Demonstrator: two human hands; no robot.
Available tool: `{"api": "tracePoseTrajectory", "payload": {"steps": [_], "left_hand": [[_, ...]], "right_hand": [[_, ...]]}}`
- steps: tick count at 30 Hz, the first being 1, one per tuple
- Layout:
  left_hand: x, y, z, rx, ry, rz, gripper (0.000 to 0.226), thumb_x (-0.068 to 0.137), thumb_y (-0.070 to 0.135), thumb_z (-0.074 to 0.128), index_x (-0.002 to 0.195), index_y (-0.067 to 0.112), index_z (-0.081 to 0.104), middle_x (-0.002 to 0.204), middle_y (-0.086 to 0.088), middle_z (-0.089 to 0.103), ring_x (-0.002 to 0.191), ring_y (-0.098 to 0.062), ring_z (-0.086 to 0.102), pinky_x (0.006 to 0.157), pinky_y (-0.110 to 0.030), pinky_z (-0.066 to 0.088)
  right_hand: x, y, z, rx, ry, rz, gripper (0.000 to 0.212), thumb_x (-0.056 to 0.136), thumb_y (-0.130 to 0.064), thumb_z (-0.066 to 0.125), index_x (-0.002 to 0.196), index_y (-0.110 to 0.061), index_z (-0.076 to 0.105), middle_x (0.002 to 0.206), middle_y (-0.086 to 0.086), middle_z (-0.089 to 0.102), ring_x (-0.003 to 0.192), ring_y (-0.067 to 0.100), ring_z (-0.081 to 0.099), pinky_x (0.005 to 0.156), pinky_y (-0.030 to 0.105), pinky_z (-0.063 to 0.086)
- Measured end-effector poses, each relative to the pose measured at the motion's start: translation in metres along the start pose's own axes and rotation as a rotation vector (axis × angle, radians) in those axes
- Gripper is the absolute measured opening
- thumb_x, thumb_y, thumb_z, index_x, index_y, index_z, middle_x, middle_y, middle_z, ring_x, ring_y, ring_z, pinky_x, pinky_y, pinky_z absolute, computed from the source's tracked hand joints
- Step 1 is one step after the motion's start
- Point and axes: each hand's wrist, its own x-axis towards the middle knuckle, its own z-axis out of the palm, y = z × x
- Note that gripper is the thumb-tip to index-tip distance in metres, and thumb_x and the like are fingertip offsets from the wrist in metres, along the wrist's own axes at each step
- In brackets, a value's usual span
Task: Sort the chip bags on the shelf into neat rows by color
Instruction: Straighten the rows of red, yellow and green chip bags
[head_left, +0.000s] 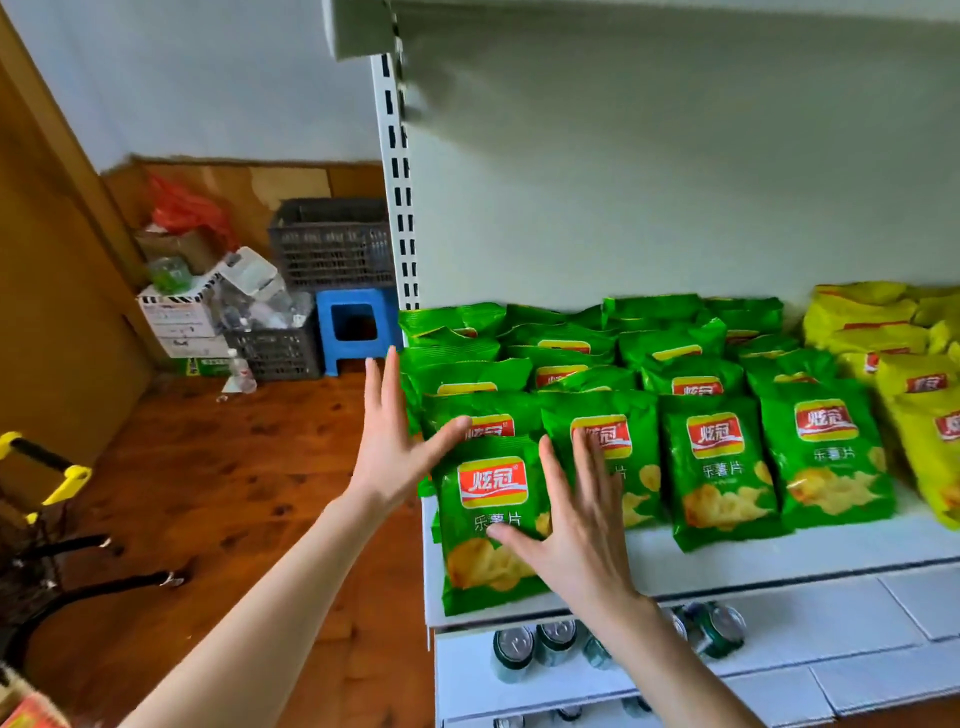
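Both hands, fingers straight and spread, flank a green chip bag (488, 525) at the left front corner of the white shelf (779, 556).

Head view: the bag is glossy green with a red-and-yellow logo and pictured chips, and it overhangs the shelf's front edge. The left hand (395, 447) is at the bag's upper left and the right hand (576, 530) lies over its right side, neither gripping. More green bags (717, 467) fill the shelf in overlapping rows, and yellow bags (883, 332) are piled at its right end. Cans (717, 626) lie on the tier below. Left of the shelf are a wooden floor (234, 467), a blue stool (353, 332) and grey crates (332, 244).
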Motion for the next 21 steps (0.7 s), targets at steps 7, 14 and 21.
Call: {"api": "tracePoseTrajectory", "payload": {"steps": [7, 14, 21], "left_hand": [[0.029, -0.003, 0.009, -0.029, -0.107, 0.007, 0.131, 0.050, 0.090, 0.054, 0.151, 0.025, 0.000, 0.158, -0.007, 0.011, 0.146, -0.021, 0.010, 0.117, -0.047, 0.019], [0.035, -0.008, 0.010, -0.075, -0.155, 0.011, 0.128, 0.053, 0.085, 0.062, 0.148, 0.032, -0.005, 0.159, -0.003, 0.010, 0.145, -0.020, 0.015, 0.115, -0.050, 0.023], [0.030, -0.001, 0.007, -0.211, -0.140, 0.028, 0.102, 0.059, 0.070, 0.072, 0.135, 0.057, 0.006, 0.145, 0.015, 0.034, 0.131, -0.003, 0.041, 0.105, -0.028, 0.040]], "right_hand": [[0.002, 0.002, 0.002, 0.045, -0.008, 0.016, 0.094, 0.075, -0.080, 0.027, 0.141, -0.013, 0.027, 0.145, 0.022, 0.030, 0.134, 0.032, 0.018, 0.096, 0.058, 0.021], [0.003, 0.004, 0.003, 0.068, -0.025, 0.021, 0.093, 0.077, -0.081, 0.020, 0.142, -0.015, 0.023, 0.146, 0.023, 0.028, 0.135, 0.031, 0.016, 0.096, 0.062, 0.022], [0.002, 0.002, 0.006, 0.081, 0.007, 0.017, 0.094, 0.073, -0.077, 0.035, 0.143, -0.016, 0.019, 0.147, 0.022, 0.027, 0.136, 0.031, 0.016, 0.097, 0.061, 0.023]]}}
